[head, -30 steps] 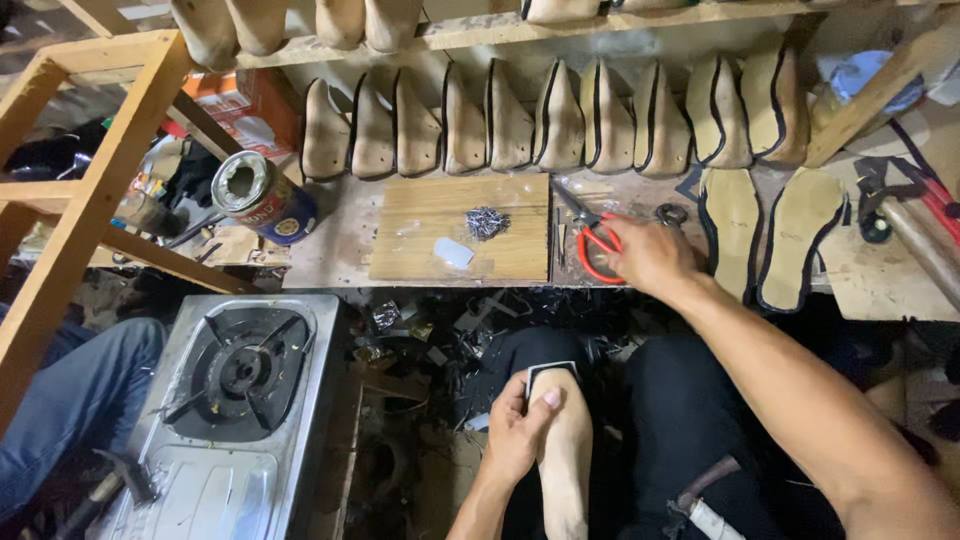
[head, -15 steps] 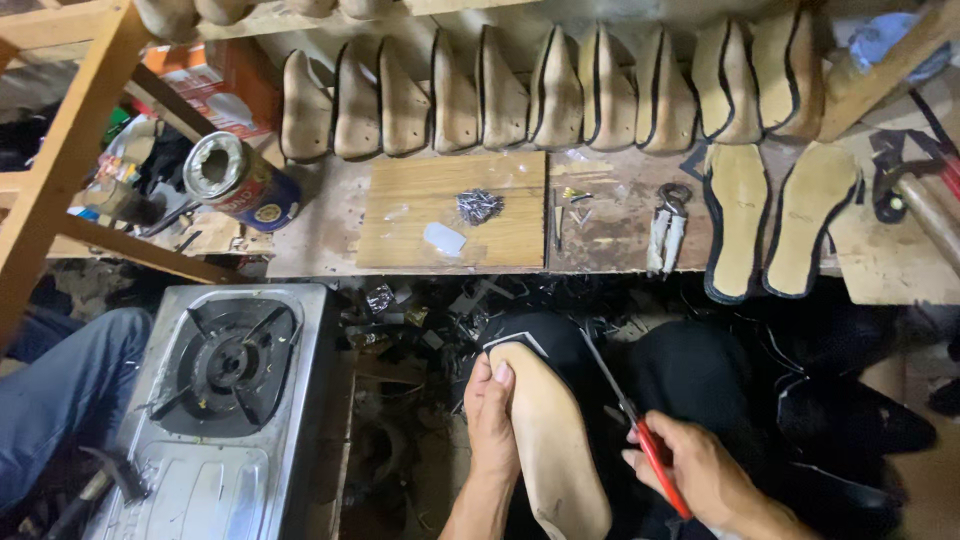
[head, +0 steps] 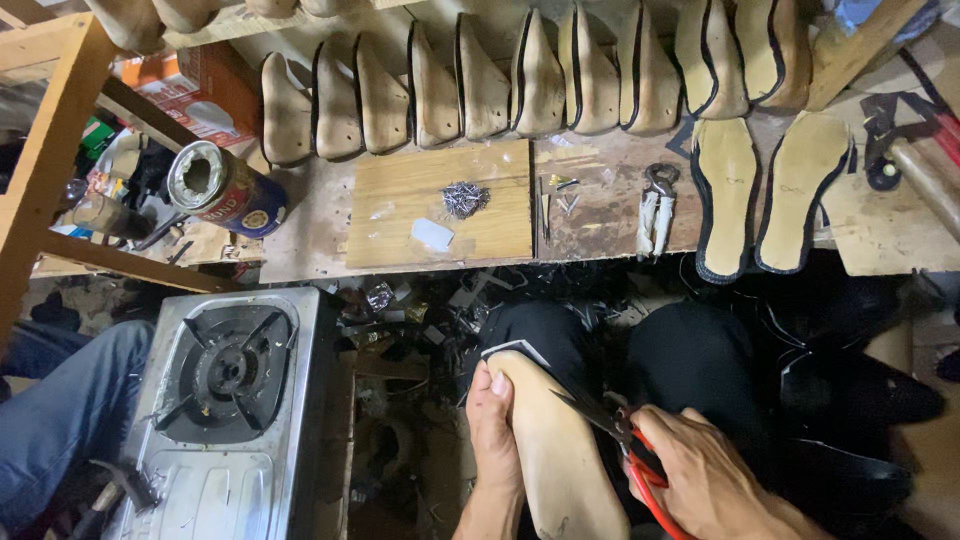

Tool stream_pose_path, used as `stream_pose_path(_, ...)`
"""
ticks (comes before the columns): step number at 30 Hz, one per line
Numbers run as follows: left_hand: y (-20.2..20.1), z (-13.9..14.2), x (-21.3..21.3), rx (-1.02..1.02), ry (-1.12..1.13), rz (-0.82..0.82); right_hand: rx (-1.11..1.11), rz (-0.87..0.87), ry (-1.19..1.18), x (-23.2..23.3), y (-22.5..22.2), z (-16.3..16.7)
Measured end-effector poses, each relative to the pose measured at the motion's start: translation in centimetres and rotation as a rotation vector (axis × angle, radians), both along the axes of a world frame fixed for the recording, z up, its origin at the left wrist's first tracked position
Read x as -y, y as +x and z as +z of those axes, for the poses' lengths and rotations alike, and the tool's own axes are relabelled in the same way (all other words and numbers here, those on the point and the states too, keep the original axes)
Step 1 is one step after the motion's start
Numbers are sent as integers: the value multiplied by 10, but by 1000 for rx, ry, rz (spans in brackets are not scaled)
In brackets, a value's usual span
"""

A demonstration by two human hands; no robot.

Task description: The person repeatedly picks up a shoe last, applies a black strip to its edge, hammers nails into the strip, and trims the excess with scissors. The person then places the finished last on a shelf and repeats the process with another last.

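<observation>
While your left hand [head: 497, 425] grips the shoe last [head: 560, 450] on your knee, your right hand [head: 705, 480] closes on red-handled scissors [head: 625, 440] at its edge; trimming looks barely started.

A pale wooden shoe last [head: 555, 450] lies sole-up on the dark-trousered lap, toe pointing toward the bench, while red-handled scissors [head: 625, 445] angle their dark blades against its right edge.
</observation>
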State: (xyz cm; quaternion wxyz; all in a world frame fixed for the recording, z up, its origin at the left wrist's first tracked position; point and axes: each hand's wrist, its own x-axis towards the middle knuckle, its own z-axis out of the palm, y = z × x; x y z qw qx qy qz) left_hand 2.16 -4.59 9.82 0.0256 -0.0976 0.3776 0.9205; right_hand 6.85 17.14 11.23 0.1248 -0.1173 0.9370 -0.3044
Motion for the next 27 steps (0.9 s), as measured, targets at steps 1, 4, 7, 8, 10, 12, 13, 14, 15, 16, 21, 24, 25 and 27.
stream_pose_path(1, 2, -1, -1, -3, 8, -5, -9, 7, -5, 2, -1, 1)
stream_pose_path(4, 6, -4, 1, -1, 22, -6, -17, 13, -2, 5, -3, 1)
stream_pose_path(7, 9, -8, 3, 8, 28, 5, -8, -8, 10, 3, 0, -5)
stream_pose_path(8, 10, -9, 4, 12, 29, 11, -16, 1, -14, 2, 2, -7)
stream_pose_path(10, 12, -12, 5, 9, 22, 13, -54, 3, -47, -1, 5, -12)
stream_pose_path(12, 14, -14, 6, 3, 11, 10, -115, -7, -63, -5, 6, -15)
stream_pose_path(13, 15, -15, 6, -2, 3, 7, -82, -11, -68, -6, 7, -16)
stream_pose_path(14, 15, -16, 7, -7, -5, 3, -50, -15, -72, -7, 7, -16)
stream_pose_path(15, 15, -16, 7, -14, -17, 6, -18, -18, -76, -7, 7, -15)
stream_pose_path(16, 15, -17, 8, -21, -29, 8, 27, -32, -66, -7, 7, -14)
stream_pose_path(21, 20, -26, 8, -43, -34, -59, -126, -12, -163, 1, 0, 1)
stream_pose_path(24, 26, -35, 0, -66, -53, -121, -212, 1, -140, 5, -6, 9)
stream_pose_path(25, 26, -37, 0, -82, -50, -119, -202, 5, -147, 5, -8, 10)
stream_pose_path(27, 26, -41, 1, -105, -45, -123, -177, 16, -158, 3, -9, 11)
